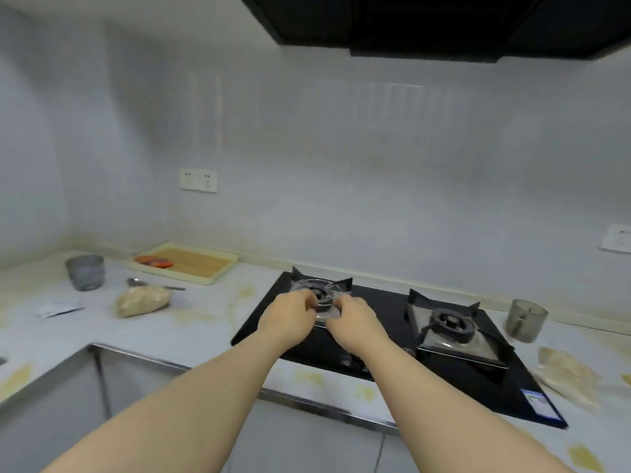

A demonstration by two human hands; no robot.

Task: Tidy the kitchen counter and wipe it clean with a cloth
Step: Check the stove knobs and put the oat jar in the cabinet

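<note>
Two bare forearms reach forward from the bottom edge and meet over the left burner (319, 295) of a black glass hob (386, 339).

Left hand (286, 317): fingers curled, tips on the near-left edge of the burner's round metal ring. Right hand (355, 319): fingers curled, tips on the near-right edge of the same ring. Whether either hand actually grips the ring or only touches it cannot be told; the frame is blurred there.

Counter (211, 332): pale, L-shaped, marked with yellowish stains along the front edge and left of the hob. No cloth is to be seen on it.

Right burner (450, 324): square metal tray with pan support, untouched, well apart from both hands.

Right of hob: a crumpled clear bag (566, 373) with pale contents, lying flat near the front; behind it a translucent cup (526, 319), upright.

Left of hob, mid-depth: a lumpy bag of beige matter (143, 302); a small white packet (58, 308) further left; a spoon (150, 284) just behind the bag.

Further back: a grey cup (84, 272), upright; a cream tray (184, 262) against the wall, holding an orange packet (153, 261) at its left end.

Wall: a white socket plate (198, 180) above the tray; a second plate (618, 237) at far right. Black extractor hood (437, 25) overhead.
</note>
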